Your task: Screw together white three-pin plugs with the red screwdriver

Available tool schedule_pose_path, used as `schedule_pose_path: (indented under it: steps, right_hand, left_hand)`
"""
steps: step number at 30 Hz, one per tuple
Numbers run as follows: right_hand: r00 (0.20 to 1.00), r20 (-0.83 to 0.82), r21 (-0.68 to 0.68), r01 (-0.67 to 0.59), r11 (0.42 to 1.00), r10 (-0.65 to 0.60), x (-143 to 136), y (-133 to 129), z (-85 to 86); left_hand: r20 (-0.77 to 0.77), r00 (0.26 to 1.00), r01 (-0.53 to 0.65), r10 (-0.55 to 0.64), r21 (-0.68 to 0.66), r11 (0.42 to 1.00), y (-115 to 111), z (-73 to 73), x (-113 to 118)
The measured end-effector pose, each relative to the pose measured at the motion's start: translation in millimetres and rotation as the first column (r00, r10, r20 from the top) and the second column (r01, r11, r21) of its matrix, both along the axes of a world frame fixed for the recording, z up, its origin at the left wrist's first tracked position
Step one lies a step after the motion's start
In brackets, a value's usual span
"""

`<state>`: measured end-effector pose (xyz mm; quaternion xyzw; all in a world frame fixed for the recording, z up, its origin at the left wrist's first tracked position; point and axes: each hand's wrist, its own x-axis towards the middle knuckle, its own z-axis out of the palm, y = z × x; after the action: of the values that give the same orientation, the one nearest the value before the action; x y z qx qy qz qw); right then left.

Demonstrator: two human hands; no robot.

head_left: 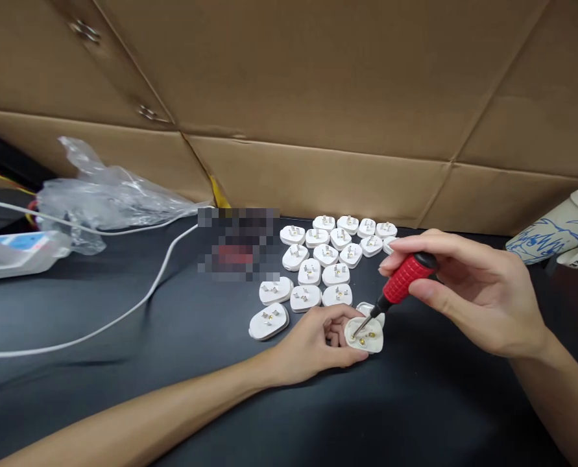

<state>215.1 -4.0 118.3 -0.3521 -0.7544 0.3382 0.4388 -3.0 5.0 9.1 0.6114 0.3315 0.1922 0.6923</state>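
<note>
Over a dark surface (pixel 425 408), bracing a white plug (pixel 372 344) in half-closed left hand (pixel 311 344), apparently against red screwdriver (pixel 401 279) pinched in loosely curled right hand (pixel 495 298).

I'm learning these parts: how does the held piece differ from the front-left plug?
The held piece shows brass-coloured fittings; the front-left plug shows metal prongs. The held piece sits in the left hand; the front-left plug lies on the table. Both are white and rounded.
</note>
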Motion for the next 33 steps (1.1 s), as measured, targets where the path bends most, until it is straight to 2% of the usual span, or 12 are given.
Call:
schedule_pose_path:
  steps: [6, 10, 12, 14, 18, 20, 23, 26, 30, 33]
  right_hand:
    - [0.992, 0.058, 0.100, 0.104, 0.990, -0.110, -1, 1, -0.1]
    - [0.998, 0.058, 0.025, -0.029, 0.999, 0.028, 3, -2, 2.4]
    - [0.998, 0.039, -0.019, -0.042, 0.999, 0.042, 3, -2, 2.4]
    - [0.999, 0.042, -0.013, 0.000, 1.000, 0.000, 1, -1, 1.5]
    - [0.985, 0.107, 0.099, 0.122, 0.988, -0.132, -2, -1, 1.2]
    - [0.980, 0.132, 0.138, 0.132, 0.982, -0.150, 0, -1, 3.2]
    - [0.983, 0.179, 0.115, 0.010, 0.993, -0.031, 4, -2, 7.0]
    - [0.987, 0.156, 0.090, -0.064, 0.994, 0.049, 5, -2, 7.3]
    - [0.990, 0.095, 0.120, 0.097, 0.988, -0.108, -2, -1, 2.5]
    - [0.977, 0.084, 0.120, 0.187, 0.975, -0.197, -5, -1, 0.0]
  left_hand:
    - [-0.019, 1.000, -0.023, 0.023, 0.024, 0.999, -1, -2.4, 0]
    - [-0.018, 0.999, -0.027, 0.027, 0.000, 1.000, -1, -3.8, 0]
    - [-0.023, 0.999, -0.038, 0.038, -0.010, 0.999, -2, -4.3, 0]
    - [-0.025, 0.998, -0.055, 0.055, -0.007, 0.998, -2, -5.3, 1]
    - [-0.026, 0.997, -0.070, 0.070, 0.006, 0.998, -2, -7.8, 1]
    - [-0.028, 0.997, -0.066, 0.065, -0.021, 0.998, -1, -8.7, 1]
    - [-0.001, 0.999, -0.054, 0.054, -0.100, 0.994, 0, -8.5, 0]
    - [-0.003, 0.999, -0.051, 0.051, -0.094, 0.994, 0, -6.6, 0]
    - [-0.011, 0.998, -0.064, 0.064, -0.015, 0.998, -2, -4.0, 0]
    - [-0.005, 0.998, -0.060, 0.060, -0.009, 0.998, -3, -4.4, 1]
